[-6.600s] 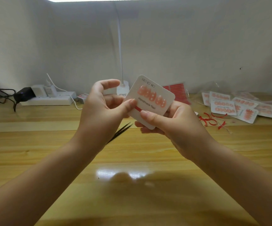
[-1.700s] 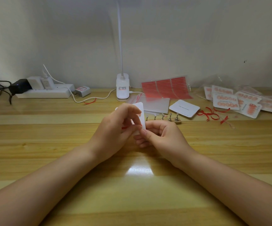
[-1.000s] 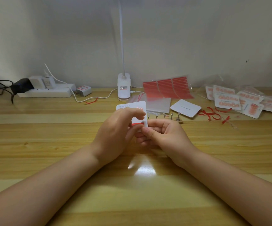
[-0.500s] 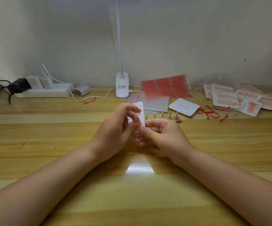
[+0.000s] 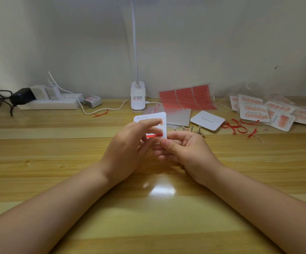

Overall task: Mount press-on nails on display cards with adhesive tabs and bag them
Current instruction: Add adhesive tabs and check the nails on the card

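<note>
The wooden table (image 5: 38, 162) runs the whole width, with a white lamp base (image 5: 138, 98) at the far middle and a sheet of red adhesive tabs (image 5: 186, 98) just right of it. Far right lies a heap of finished cards (image 5: 255, 112) in clear bags, with red liner scraps (image 5: 238, 126) near them and a blank card (image 5: 207, 120) further left.

Held up above the middle of the table is the display card (image 5: 162, 117), pinched at its lower edge by the right hand (image 5: 187, 149). The left hand (image 5: 130, 145) has its fingers curled over the card's face, the forefinger stretched across it; whether it grips a nail I cannot tell.

The card looks light and stiff (thin board, I judge), best held by its edges, clear of the red strip (image 5: 154, 135). The card's left part and any nails are hidden.
</note>
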